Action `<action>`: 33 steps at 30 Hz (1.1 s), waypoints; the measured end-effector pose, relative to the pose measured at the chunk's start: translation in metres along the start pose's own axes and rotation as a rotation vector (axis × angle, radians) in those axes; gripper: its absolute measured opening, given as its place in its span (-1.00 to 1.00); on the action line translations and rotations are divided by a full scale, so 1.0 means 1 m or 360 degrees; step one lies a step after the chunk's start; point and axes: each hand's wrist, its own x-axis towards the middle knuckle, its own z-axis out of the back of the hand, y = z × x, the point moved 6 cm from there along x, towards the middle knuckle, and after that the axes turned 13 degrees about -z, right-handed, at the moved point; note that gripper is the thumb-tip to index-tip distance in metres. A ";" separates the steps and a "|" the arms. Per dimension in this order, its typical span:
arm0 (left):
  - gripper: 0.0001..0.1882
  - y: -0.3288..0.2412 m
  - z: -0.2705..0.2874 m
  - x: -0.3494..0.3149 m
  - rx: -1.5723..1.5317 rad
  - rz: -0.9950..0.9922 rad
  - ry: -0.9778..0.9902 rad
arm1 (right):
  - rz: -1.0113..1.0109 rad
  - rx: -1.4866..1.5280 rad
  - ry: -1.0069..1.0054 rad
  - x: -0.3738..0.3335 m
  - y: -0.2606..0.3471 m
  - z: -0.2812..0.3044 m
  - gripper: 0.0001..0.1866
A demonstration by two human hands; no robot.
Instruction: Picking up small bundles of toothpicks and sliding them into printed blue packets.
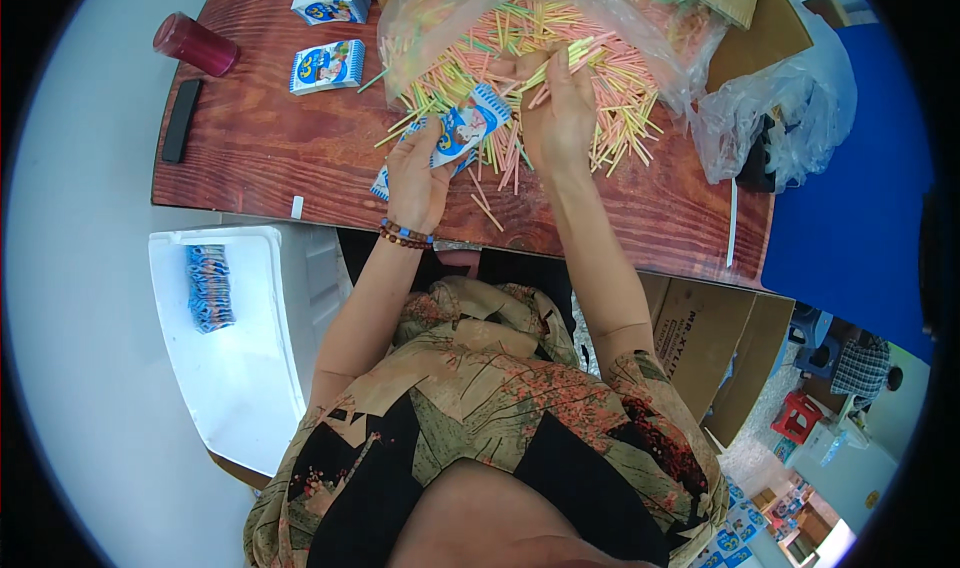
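My left hand (418,168) grips a small blue and white packet (470,126) by its near end, thumb on top. Another blue and white edge shows under that hand, partly hidden by it. In my right hand (560,108) a few thin pink and yellow sticks (583,52) are pinched between thumb and fingers. Both hands are over the near edge of a wide heap of pink, yellow and green sticks (625,98). The heap spills out of a clear plastic bag (440,13) onto the red-brown wooden table (290,153). Several loose sticks lie between my wrists.
A stack of blue and white packets (327,66) lies left of the heap, near a red cup (197,45) and a black bar-shaped object (181,121). Below the table's left edge stands a white bin (245,368) holding a row of packets (209,288). A crumpled clear bag (790,98) sits at right.
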 end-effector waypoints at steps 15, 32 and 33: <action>-0.81 -0.006 -0.008 -0.006 0.0079 -0.0061 -0.0045 | 0.0167 -0.0342 -0.0126 -0.018 0.000 -0.023 -0.79; -0.82 -0.009 0.000 -0.001 0.0101 0.0059 0.0045 | -0.0003 -0.0339 -0.0038 -0.021 -0.010 -0.012 -0.76; -0.82 -0.009 0.001 -0.001 0.0139 0.0041 0.0041 | 0.0045 -0.0377 -0.0050 -0.021 -0.010 -0.012 -0.76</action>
